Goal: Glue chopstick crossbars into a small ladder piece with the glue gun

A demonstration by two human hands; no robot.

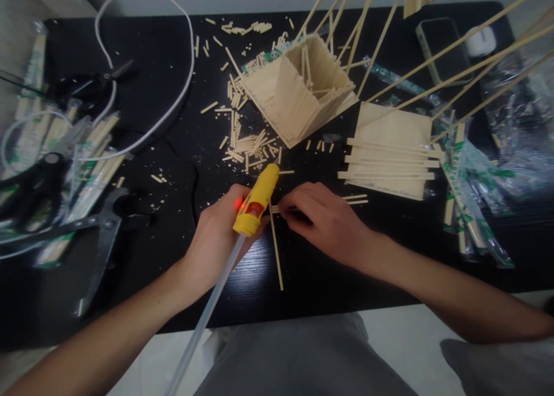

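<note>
My left hand [216, 234] is wrapped round a yellow hot glue gun [257, 202], with a long clear glue stick [210, 309] running out of its back end. The gun's nozzle points away from me, over the black table. Close to its right, my right hand [318, 220] pinches the ends of thin wooden sticks [357, 200], whose far ends show past the knuckles. Another thin stick [277, 251] lies lengthwise between the two hands, its upper end near my right fingertips. Whether the sticks touch there I cannot tell.
Beyond my hands stands a box built of wooden sticks [288, 90], amid cut pieces [249, 145]. At right lies a flat stick panel [389, 150], with wrapped chopsticks [471, 211] and a phone [444, 49] nearby. Pliers [104, 225], scissors [47, 165] and a white cable [190, 55] are at left.
</note>
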